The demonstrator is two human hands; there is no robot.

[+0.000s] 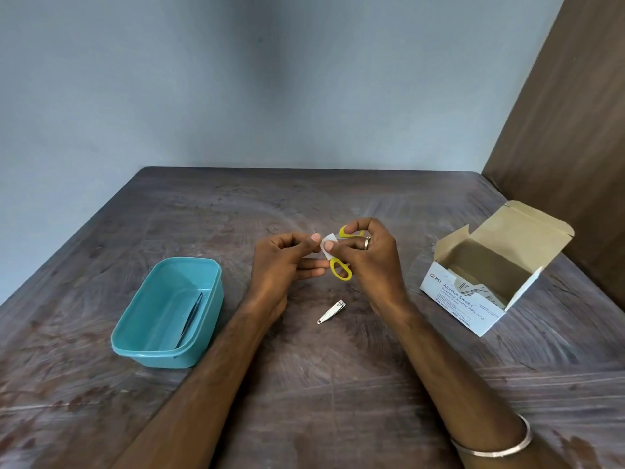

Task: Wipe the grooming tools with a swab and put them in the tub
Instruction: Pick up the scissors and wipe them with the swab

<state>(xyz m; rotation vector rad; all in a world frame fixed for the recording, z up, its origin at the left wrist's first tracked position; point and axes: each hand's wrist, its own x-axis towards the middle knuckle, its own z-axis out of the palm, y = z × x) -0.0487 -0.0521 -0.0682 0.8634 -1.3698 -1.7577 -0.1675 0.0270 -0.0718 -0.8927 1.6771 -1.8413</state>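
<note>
Wiping the yellow-handled scissors (341, 268) is the step in hand. The right hand (368, 258) curls round their handles above the worktop (304, 384), while the left hand (284, 262) pinches a white swab (328, 247) against them; the blades are hidden, probably folded inside it. Tweezers (190, 319) already lie in the teal tub (159, 353). Next the scissors go leftward into the tub, then the nail clipper (332, 311) needs lifting.

hands: left hand (282, 262) and right hand (368, 255) pinch swab (328, 248) against yellow-handled scissors (341, 269)
bench (304, 384): nail clipper (332, 311), open swab box (487, 282)
tub (152, 346): tweezers (191, 318) inside
</note>
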